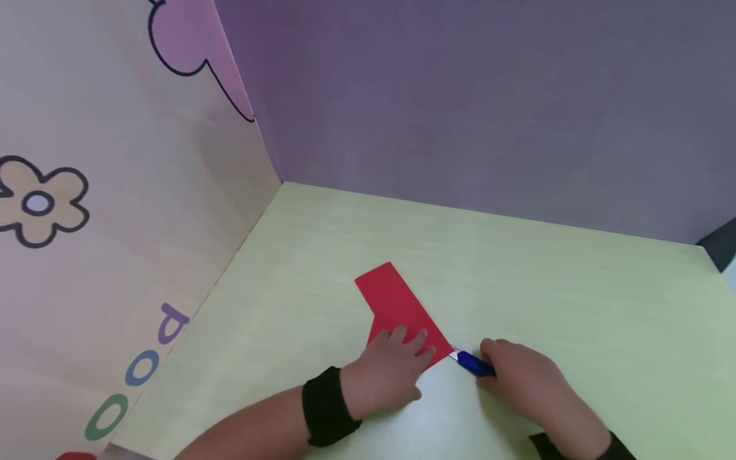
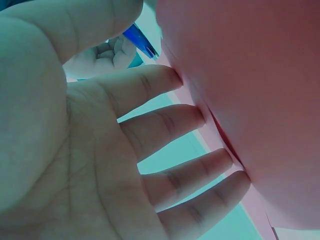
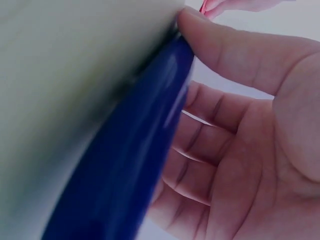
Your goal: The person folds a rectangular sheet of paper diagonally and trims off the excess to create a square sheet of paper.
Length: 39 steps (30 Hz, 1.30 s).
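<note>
A red sheet of paper [image 1: 397,297], folded into a bent shape, lies on the pale table [image 1: 517,281]. My left hand [image 1: 388,374] rests on its lower part with fingers spread. In the left wrist view the paper [image 2: 250,100] fills the right side, its layers parted slightly near the fingertips. My right hand [image 1: 523,380] holds a blue utility knife [image 1: 475,364] low over the table. The knife's pale tip reaches the paper's right corner. Its blue handle [image 3: 125,135] looms large in the right wrist view, the thumb against its far end.
A white panel with a flower drawing [image 1: 38,203] and coloured letters [image 1: 142,368] stands along the left side. Behind the table rises a purple-grey wall [image 1: 489,115]. A dark object [image 1: 720,243] sits at the far right corner.
</note>
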### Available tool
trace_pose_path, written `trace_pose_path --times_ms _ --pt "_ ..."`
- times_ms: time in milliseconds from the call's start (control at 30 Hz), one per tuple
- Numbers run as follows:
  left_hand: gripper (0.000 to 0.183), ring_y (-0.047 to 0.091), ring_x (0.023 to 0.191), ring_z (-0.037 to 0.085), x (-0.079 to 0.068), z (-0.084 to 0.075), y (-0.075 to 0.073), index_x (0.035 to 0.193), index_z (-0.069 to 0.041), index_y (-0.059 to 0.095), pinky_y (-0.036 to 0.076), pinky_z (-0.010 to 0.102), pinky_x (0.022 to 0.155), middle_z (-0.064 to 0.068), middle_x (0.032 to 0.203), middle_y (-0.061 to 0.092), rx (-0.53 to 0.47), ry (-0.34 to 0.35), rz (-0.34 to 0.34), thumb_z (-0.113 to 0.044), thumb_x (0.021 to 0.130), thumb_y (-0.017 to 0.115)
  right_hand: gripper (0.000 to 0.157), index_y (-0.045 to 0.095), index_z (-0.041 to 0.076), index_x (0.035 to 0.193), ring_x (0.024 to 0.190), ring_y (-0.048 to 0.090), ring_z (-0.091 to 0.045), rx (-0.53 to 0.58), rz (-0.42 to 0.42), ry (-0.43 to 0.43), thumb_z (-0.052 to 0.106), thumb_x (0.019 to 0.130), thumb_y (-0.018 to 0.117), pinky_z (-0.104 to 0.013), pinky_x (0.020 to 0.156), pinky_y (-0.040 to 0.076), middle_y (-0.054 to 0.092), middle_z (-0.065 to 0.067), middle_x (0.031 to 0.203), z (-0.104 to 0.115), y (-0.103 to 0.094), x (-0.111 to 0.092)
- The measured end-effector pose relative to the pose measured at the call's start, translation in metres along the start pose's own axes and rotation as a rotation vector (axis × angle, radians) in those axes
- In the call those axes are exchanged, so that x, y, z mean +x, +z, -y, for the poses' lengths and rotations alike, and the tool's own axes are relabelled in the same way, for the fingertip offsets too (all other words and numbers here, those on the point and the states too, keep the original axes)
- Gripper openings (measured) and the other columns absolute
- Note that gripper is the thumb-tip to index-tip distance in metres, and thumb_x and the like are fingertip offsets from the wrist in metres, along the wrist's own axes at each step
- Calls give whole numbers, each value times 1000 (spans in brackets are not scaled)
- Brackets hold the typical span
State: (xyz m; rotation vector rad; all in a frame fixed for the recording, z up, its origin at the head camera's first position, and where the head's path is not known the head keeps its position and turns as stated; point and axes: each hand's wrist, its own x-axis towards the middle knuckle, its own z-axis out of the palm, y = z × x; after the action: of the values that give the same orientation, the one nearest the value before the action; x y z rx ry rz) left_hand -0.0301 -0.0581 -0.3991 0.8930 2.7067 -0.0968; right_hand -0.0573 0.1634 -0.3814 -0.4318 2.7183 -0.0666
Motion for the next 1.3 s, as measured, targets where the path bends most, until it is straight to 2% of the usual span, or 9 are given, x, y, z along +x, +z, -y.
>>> trace_pose_path --times_ms 233,867,1133,1300 --pt "79 32 132 25 0 1 -1 145 -29 34 40 43 101 -2 153 33 -6 -4 3 -55 78 65 28 53 18 80 60 45 -15 9 -47 -36 30 73 77 -30 55 39 52 4 67 2 1 5" --pt "84 32 134 25 1 1 -3 145 -30 33 40 45 104 -3 153 32 -38 -4 35 -55 74 69 27 56 18 85 62 47 -17 7 -3 -8 29 73 77 -31 56 41 53 3 71 -2 -1 13" --pt "84 31 134 25 0 2 -7 145 -30 34 38 45 105 -2 152 34 -45 -7 35 -54 74 70 27 54 16 84 60 47 -16 -7 -42 -67 30 75 76 -30 56 42 53 3 69 4 -3 20" --pt "83 30 135 26 2 2 -6 146 -30 33 38 46 105 -2 153 31 -61 2 41 -54 75 69 26 55 16 84 60 46 -17 3 -27 -46 30 75 76 -30 55 41 53 2 69 2 -4 19"
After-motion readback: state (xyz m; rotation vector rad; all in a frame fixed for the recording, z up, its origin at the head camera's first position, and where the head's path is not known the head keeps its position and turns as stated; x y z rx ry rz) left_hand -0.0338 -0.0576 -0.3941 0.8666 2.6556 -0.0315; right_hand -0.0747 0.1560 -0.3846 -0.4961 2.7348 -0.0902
